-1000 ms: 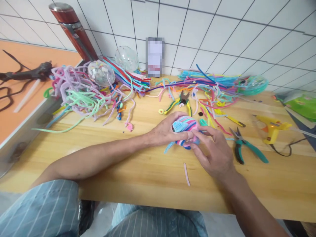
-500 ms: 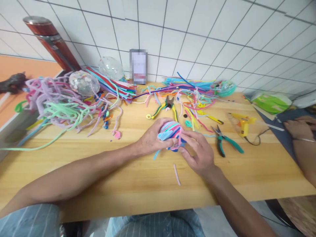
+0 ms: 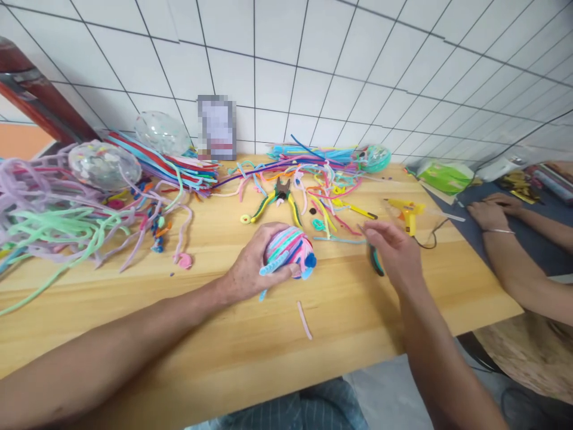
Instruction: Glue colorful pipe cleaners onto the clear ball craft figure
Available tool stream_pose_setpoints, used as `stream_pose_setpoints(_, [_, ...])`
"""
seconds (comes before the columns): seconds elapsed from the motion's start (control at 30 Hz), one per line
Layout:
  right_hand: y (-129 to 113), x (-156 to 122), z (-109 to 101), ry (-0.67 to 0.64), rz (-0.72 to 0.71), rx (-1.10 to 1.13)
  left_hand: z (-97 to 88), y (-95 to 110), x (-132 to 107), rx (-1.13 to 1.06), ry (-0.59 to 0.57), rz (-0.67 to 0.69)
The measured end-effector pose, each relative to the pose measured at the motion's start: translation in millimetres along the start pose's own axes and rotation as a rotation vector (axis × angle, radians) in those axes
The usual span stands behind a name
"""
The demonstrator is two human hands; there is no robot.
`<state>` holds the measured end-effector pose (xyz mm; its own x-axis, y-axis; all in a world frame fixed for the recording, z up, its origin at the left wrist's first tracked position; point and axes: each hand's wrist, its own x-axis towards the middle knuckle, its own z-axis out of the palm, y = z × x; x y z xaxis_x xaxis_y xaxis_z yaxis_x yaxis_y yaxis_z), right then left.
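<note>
In my left hand (image 3: 250,263) is a ball (image 3: 286,245) wrapped in pink, blue, purple and mint fuzzy pipe cleaner strips, with a dark blue knob on its right side. A light blue stub sticks out towards me. My right hand (image 3: 396,251) is away to the right, fingers curled together over the teal-handled needle-nose pliers (image 3: 376,261). Most of the pliers is hidden beneath the hand; one handle shows. Just in front of me lies a short pink pipe cleaner piece (image 3: 304,321).
Yellow-green pliers (image 3: 283,190), a yellow cutter (image 3: 360,210) and a yellow glue gun (image 3: 407,212) lie beyond my hands. Pipe cleaner bundles (image 3: 170,164) and clear balls (image 3: 105,164) stand along the wall. At right are another person's hands (image 3: 492,212).
My right hand has left the ball and moved right, onto the needle-nose pliers. My left hand still holds the ball, whose dark blue knob now shows. The view has turned to the right.
</note>
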<state>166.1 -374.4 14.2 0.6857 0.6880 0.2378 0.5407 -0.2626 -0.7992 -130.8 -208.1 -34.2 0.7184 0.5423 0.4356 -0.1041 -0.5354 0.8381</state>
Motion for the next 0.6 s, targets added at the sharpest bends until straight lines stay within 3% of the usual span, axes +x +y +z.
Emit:
stream_pose_setpoints(0.17, [35,26,-36,0.123,0.140,-0.202,-0.2,-2,0,0.020,-0.011,0.058])
stream_pose_setpoints(0.33, [57,39,-47,0.165,0.251,-0.324,-0.1,-3,0,0.031,-0.021,0.064])
stream_pose_setpoints(0.47, [60,44,-52,0.248,0.293,-0.380,1.0,-5,-2,0.022,-0.017,0.062])
stream_pose_setpoints(0.6, [41,31,-45,0.181,0.201,-0.355,2.5,-4,-1,0.026,-0.005,0.060])
